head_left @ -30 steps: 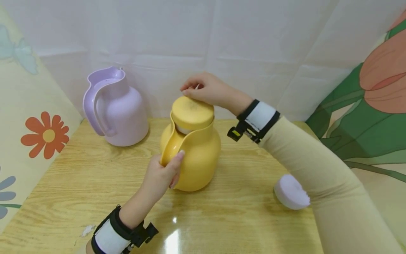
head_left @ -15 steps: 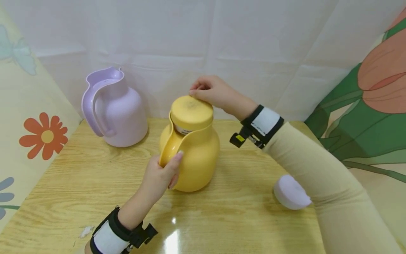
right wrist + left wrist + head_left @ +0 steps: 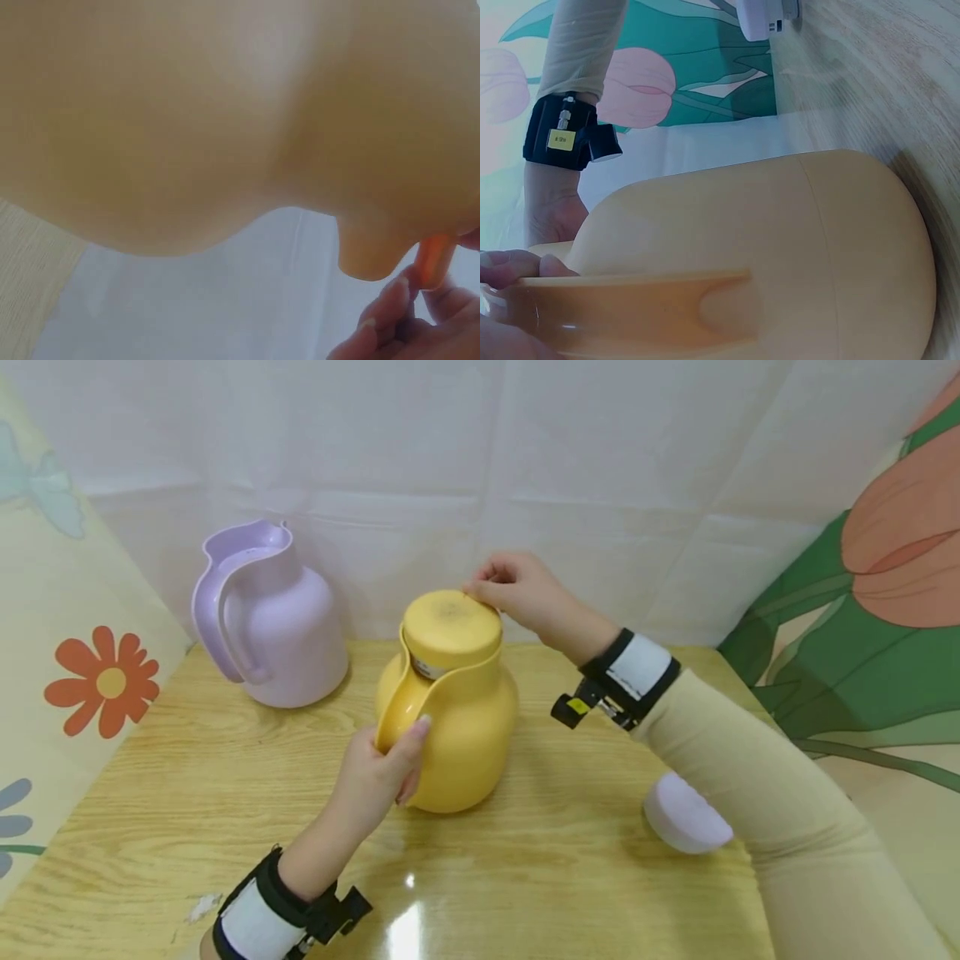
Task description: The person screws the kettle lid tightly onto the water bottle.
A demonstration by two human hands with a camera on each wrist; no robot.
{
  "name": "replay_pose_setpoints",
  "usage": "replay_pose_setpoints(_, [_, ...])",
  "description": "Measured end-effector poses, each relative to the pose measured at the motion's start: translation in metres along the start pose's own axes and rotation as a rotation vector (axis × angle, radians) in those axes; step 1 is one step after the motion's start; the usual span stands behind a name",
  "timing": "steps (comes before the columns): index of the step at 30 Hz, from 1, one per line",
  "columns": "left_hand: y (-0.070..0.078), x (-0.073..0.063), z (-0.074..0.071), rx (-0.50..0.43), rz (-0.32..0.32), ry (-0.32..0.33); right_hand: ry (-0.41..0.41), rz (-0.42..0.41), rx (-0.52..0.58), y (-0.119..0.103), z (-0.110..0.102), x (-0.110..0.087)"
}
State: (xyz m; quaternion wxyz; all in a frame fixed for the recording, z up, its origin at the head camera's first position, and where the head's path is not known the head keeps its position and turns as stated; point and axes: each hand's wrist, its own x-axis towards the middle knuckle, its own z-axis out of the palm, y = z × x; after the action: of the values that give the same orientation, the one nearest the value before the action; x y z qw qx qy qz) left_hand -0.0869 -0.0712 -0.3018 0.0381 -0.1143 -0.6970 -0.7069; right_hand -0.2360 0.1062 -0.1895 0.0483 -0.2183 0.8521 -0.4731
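A yellow thermos jug [image 3: 476,727] stands in the middle of the wooden table. My left hand [image 3: 375,777] grips its handle [image 3: 637,307], thumb lying over the near edge. On the jug's mouth sits a round yellow lid [image 3: 452,617], with a strip of label showing under its rim. My right hand [image 3: 528,593] reaches over the far right side of the lid, curled fingers at its edge. In the right wrist view, those fingertips [image 3: 386,307] pinch a small orange tab [image 3: 433,262] close to the spout [image 3: 367,255].
A lilac jug [image 3: 288,627] without a lid stands at the back left. Near the table's right edge lies a lilac lid [image 3: 682,814], partly behind the right sleeve. A white cloth [image 3: 360,460] hangs behind the table [image 3: 570,893], with printed panels at both sides.
My right hand has moved to the right along the lid's far edge. The lid has turned clockwise, bringing the label into the gap at the front. My left hand keeps its hold.
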Motion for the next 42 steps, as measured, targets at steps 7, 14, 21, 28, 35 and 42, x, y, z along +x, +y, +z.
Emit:
replay_pose_setpoints(7, [0.000, 0.000, 0.001, 0.002, -0.005, 0.005, 0.026, -0.016, -0.001, 0.004, 0.000, -0.005])
replay_pose_setpoints(14, [0.001, 0.001, 0.000, 0.008, -0.017, 0.009, 0.063, -0.064, -0.008, 0.009, 0.001, -0.009])
replay_pose_setpoints(21, [0.003, 0.001, 0.001, -0.003, -0.026, 0.021, 0.114, -0.192, -0.092, 0.016, -0.003, -0.018])
replay_pose_setpoints(28, [0.005, 0.000, 0.001, -0.020, -0.027, 0.028, 0.065, -0.265, -0.099, 0.032, -0.015, -0.031])
replay_pose_setpoints(35, [0.005, 0.000, 0.000, -0.022, -0.024, 0.033, 0.118, -0.319, -0.074, 0.036, -0.011, -0.042])
replay_pose_setpoints(42, [0.003, 0.000, 0.000, -0.027, -0.029, 0.033, 0.191, -0.366, -0.113, 0.036, -0.005, -0.048])
